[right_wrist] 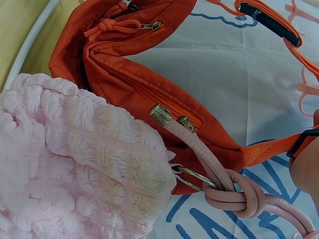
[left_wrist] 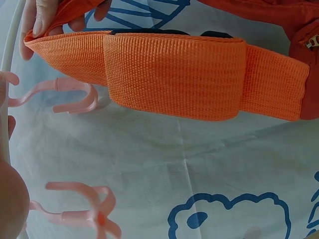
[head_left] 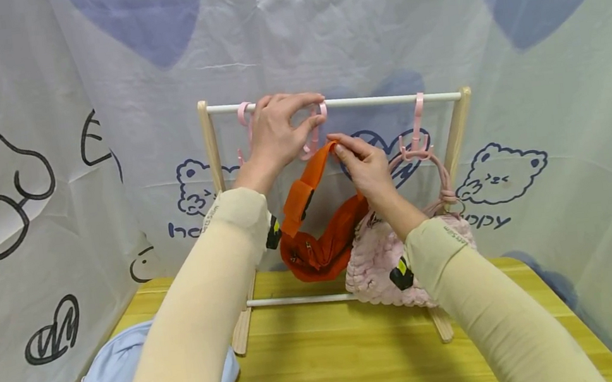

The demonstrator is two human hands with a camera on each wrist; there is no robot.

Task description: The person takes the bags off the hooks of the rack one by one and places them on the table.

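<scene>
My left hand is up at the white rod of a small rack, thumb and forefinger pinching the top of a pink hook. Just right of it and lower, my right hand pinches the folded strap of an orange waist bag. The bag hangs from that strap below the rod, its zips showing. In the left wrist view, the strap's wide webbing runs across beside the hook's curved prong. Fingers partly hide the hook in the head view.
A fluffy pink bag hangs by its knotted handle from another pink hook on the right, overlapping the orange bag. A third pink hook is on the left. A light blue bag lies on the wooden table.
</scene>
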